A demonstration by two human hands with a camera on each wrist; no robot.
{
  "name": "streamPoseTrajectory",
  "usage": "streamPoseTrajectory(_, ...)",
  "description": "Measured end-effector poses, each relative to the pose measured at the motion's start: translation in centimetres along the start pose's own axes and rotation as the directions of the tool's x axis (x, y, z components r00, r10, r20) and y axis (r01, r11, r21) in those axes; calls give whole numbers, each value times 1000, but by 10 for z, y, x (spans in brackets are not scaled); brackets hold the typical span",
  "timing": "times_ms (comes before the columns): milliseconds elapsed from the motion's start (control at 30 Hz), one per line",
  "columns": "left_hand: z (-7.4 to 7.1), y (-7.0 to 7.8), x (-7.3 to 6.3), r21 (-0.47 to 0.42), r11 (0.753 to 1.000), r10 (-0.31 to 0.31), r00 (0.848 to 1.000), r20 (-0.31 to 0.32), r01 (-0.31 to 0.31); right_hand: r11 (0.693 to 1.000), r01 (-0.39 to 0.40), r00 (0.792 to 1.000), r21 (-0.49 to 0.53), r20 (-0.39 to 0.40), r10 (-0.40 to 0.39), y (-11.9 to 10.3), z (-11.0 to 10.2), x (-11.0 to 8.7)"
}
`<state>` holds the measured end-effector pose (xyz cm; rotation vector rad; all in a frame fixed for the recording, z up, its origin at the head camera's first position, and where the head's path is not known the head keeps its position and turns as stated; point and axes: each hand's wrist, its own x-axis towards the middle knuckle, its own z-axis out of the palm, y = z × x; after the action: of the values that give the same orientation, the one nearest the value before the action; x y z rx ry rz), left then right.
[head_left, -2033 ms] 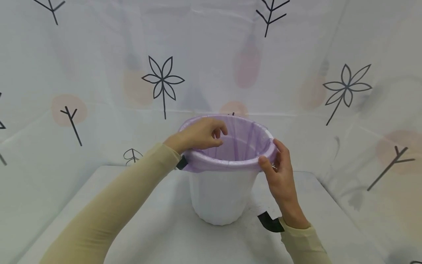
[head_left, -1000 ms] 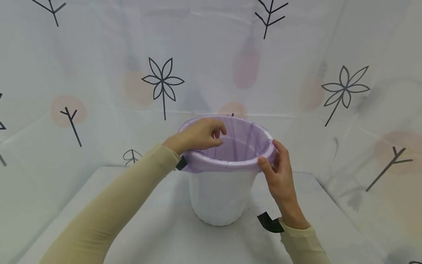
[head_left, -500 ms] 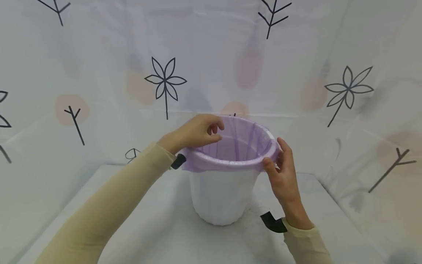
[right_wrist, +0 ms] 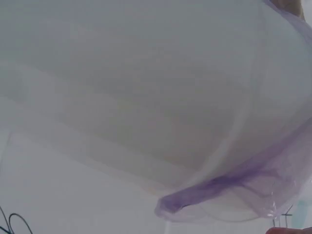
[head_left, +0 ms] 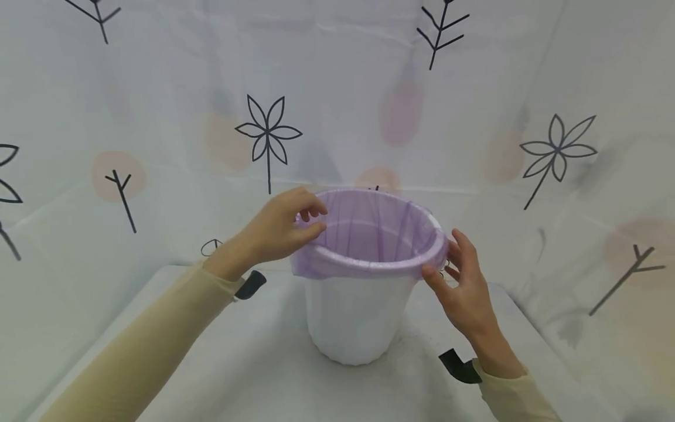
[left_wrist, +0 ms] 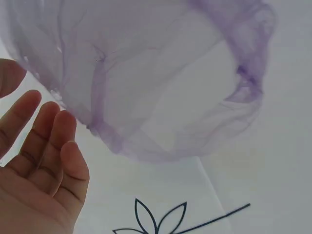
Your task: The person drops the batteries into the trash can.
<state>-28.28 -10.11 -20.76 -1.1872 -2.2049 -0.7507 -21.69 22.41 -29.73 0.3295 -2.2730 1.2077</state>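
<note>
A white trash bin (head_left: 353, 319) stands upright on the table. It is lined with a thin purple trash bag (head_left: 364, 268), whose edge is folded down over the rim. My left hand (head_left: 276, 227) is at the left side of the rim, fingers loosely bent and thumb apart from them, with nothing held. Its fingertips lie close along the bag's edge in the left wrist view. Beside the right of the rim, my right hand (head_left: 466, 293) has its fingers and thumb spread, fingertips right at the bag. In the right wrist view, a bunched fold of the bag (right_wrist: 219, 191) hangs over the bin wall.
The white-covered table (head_left: 237, 375) extends around the bin. A pale cloth backdrop (head_left: 337, 88) with line-drawn flowers and twigs hangs behind it and at the sides. A black strap piece (head_left: 460, 367) sits at the right wrist, and another at the left.
My left hand has drawn back left from above the bin's opening to its rim. My right hand has loosened from the right rim and shifted slightly right and down. The bin stays in place.
</note>
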Motion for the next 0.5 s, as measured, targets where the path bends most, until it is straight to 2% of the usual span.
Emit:
streamPoseTrajectory(267,-6,-2,-54,15,1000,-24,996,-81,25,986,1,998,-168,56,8,14,-23,-6)
streamPoseTrajectory(400,-3,-4,-80,45,997,-61,994,-87,65,973,45,995,-227,92,-25,21,-27,-8)
streamPoseTrajectory(500,3,-8,-98,78,992,-94,993,-77,100,964,53,992,-259,122,-21,28,-27,-11)
